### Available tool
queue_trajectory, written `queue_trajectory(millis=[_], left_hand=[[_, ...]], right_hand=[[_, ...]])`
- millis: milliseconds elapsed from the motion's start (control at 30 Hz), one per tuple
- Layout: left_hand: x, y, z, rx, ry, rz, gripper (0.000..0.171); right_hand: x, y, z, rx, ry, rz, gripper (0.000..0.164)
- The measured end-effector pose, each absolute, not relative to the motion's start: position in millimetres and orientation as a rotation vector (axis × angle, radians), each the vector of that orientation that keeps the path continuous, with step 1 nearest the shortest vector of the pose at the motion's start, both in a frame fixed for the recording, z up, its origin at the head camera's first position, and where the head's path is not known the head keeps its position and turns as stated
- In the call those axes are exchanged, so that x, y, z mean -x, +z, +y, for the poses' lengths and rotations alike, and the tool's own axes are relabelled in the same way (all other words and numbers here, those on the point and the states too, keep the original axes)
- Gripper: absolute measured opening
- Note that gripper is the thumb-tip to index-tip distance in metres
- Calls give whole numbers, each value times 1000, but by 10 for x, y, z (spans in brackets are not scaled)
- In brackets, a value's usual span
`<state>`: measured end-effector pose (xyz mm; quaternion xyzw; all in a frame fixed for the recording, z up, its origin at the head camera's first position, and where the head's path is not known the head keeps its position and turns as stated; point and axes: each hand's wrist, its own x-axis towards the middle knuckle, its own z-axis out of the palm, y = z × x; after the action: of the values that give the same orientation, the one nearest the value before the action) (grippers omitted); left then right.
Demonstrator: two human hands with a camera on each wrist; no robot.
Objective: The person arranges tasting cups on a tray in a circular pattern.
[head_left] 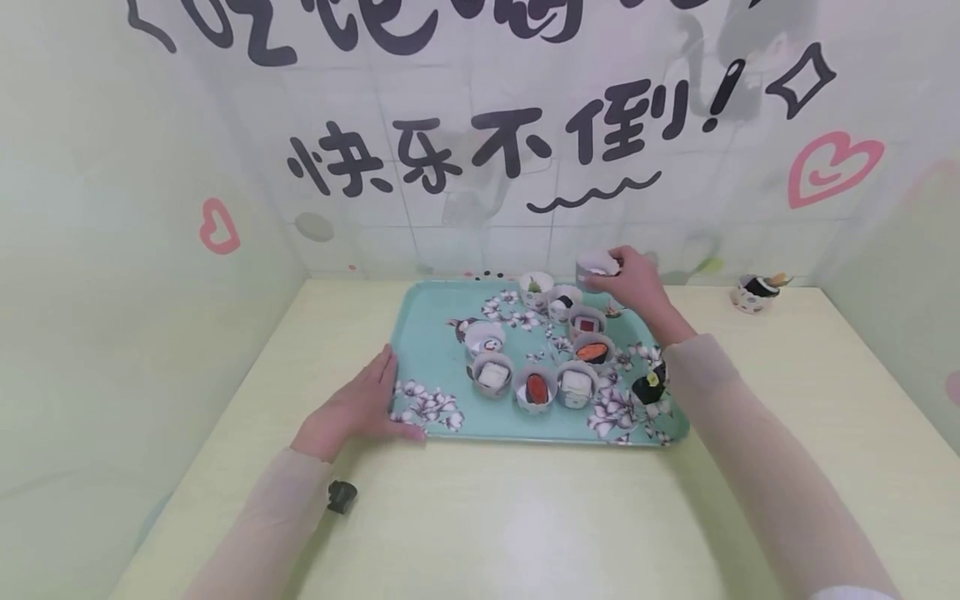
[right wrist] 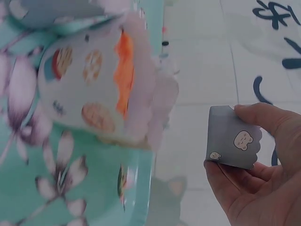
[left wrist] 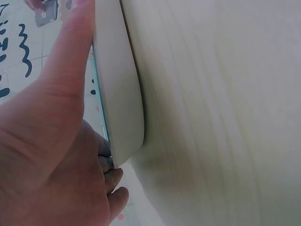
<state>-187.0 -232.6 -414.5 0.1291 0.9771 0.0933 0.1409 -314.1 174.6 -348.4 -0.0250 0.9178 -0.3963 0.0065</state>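
Observation:
In my right hand (head_left: pixel 637 279), a small paper cup (right wrist: pixel 233 136) with bear faces and a scalloped rim is pinched between thumb and fingers, above the tray's far right part. My left hand (head_left: pixel 363 400) lies against the left front corner of a turquoise flowered tray (head_left: pixel 427 312), fingers along its left edge and thumb at the front rim. An arc of paper cups with sushi pieces stands on the tray, among them one with red topping (head_left: pixel 537 389), one with orange topping (head_left: pixel 592 352) and a white one (head_left: pixel 492 374). What the held cup contains is unclear.
A dark sushi piece with a yellow bit (head_left: pixel 648 385) sits on the tray's right side, partly behind the right sleeve. Another filled cup (head_left: pixel 753 293) stands at the table's far right. A small black object (head_left: pixel 342 497) lies beside the left forearm. A printed wall (head_left: pixel 480 242) borders the back.

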Motion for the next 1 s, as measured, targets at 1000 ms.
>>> queue_trajectory(millis=[1000], left_hand=[[1884, -4171, -2327, -359, 277, 2820, 148]], right_hand=[[3166, -3681, 522, 310, -976, 2662, 70]])
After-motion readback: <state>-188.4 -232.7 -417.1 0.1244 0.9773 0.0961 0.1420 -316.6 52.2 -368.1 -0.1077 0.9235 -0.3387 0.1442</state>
